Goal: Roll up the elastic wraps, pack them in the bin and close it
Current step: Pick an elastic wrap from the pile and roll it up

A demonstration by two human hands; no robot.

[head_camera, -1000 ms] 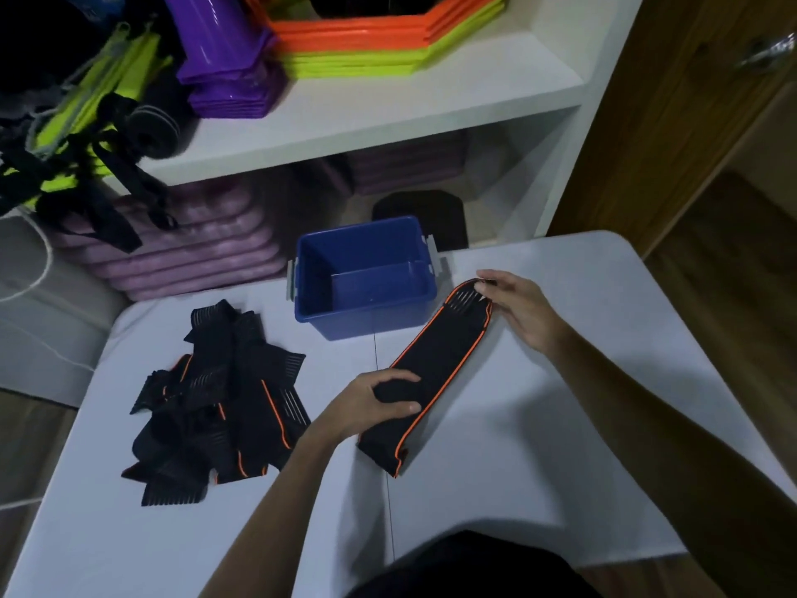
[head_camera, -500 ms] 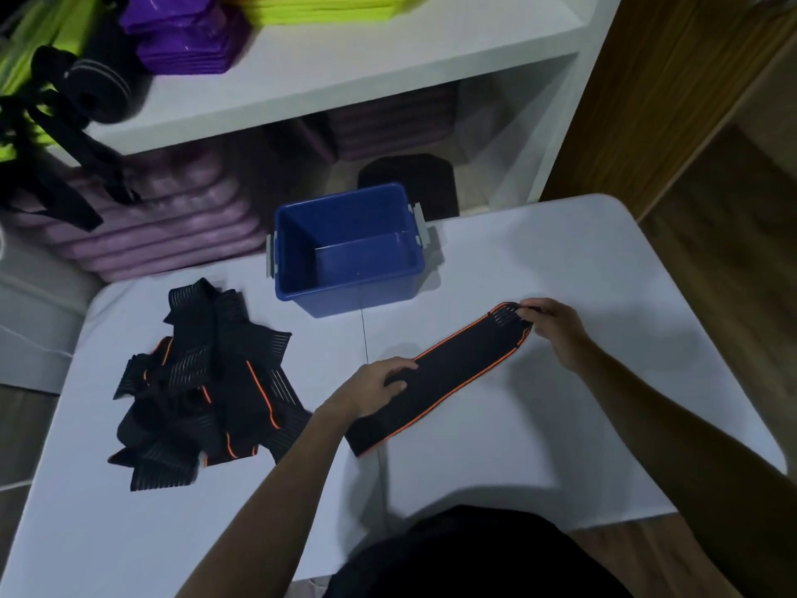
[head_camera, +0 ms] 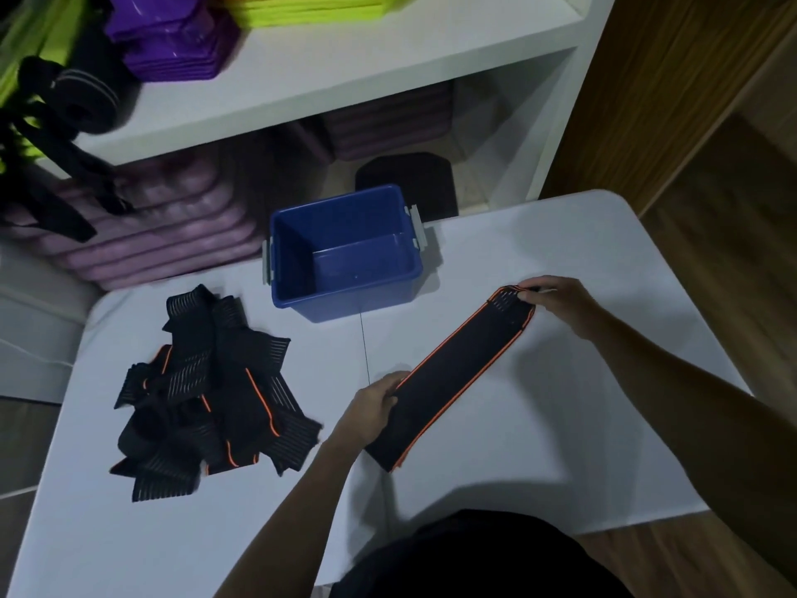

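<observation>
Fingers (head_camera: 532, 295) of the right hand (head_camera: 556, 302) pinch a black wrap (head_camera: 457, 373) at 2 o'clock; the left hand (head_camera: 371, 414) grips its near end. No lettering is readable.

A table (head_camera: 560, 261) stands in front of a shelf (head_camera: 345, 66). A bin (head_camera: 345, 252) sits at the back of the table, near the middle, with nothing in it. A pile of wraps (head_camera: 207, 399) lies on the table to the left of the bin and nearer the person. One wrap (head_camera: 457, 373) lies flat on the table, in front of the bin and to its right. The left hand (head_camera: 371, 412) is at its near end. The right hand (head_camera: 556, 304) is at its far end.
</observation>
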